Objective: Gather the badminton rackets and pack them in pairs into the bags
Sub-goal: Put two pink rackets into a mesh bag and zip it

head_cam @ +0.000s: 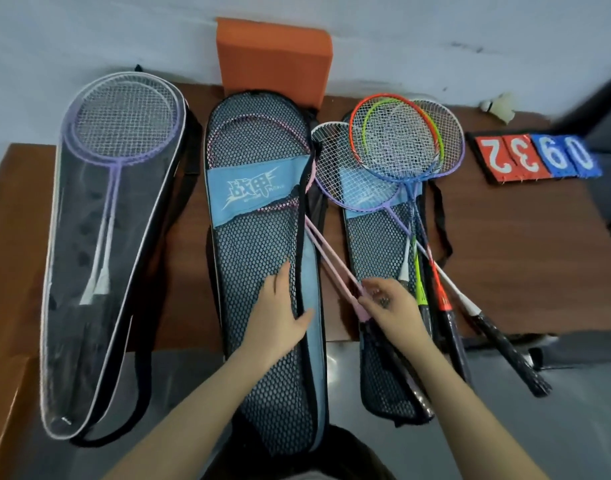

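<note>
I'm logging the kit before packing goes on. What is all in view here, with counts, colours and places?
clear-fronted bag: one, black and clear, left, holding two lilac rackets.
middle mesh bag: one, blue and black, centre, two pink rackets partly inside.
right mesh bag: one, blue and black, under loose rackets.
loose rackets: four, orange, green, two lilac, on the right bag.
foam block: one, orange, against the wall.
shuttlecock: one, white, far right.
score cards: four, two red, two blue, right.
table: brown.
left hand: flat on the middle bag.
right hand: fingers pinching the pink shafts.
</note>
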Demonstrator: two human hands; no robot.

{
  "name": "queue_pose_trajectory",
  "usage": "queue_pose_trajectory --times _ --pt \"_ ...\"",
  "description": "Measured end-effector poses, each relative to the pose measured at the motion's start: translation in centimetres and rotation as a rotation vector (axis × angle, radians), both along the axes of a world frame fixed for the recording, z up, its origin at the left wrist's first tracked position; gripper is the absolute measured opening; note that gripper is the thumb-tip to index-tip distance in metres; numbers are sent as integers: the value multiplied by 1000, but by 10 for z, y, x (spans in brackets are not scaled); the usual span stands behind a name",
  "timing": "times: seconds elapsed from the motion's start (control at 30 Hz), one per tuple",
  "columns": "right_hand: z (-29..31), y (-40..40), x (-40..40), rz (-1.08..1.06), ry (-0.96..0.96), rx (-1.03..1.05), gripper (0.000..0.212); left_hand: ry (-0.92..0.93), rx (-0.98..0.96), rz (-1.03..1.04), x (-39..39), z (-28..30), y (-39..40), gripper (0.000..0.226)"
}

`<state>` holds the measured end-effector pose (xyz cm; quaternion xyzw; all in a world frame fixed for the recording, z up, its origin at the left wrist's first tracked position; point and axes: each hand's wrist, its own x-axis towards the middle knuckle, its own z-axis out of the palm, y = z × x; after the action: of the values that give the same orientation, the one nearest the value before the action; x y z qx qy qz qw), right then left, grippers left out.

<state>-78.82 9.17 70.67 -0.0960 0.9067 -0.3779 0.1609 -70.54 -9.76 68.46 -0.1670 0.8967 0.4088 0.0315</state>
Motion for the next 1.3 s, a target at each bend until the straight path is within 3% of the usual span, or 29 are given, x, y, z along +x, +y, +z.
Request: queue_pose_trajectory --times 0.1,0.3,0.37,0.57,0.77,0.9,1.13,1.3 --pt "-1 28 18 18 -17 23 36 13 -11 0 15 -4 14 89" --pt "-8 67 40 189 -41 257 86 -106 -85 -53 41 -13 43 83" --pt "-12 72 44 222 -18 310 93 -113 -116 -32 46 -17 50 78" --pt "-16 78 44 175 -53 68 82 -17 7 107 46 -19 62 57" --pt "-7 78 46 98 -179 -155 76 76 247 330 51 5 68 56" --pt "3 72 55 103 -234 -238 68 82 303 425 56 14 71 52" --pt "15 44 83 52 -329 -437 62 28 394 391 59 34 79 48" --pt "11 27 85 61 -341 -463 56 65 625 405 57 44 73 47"
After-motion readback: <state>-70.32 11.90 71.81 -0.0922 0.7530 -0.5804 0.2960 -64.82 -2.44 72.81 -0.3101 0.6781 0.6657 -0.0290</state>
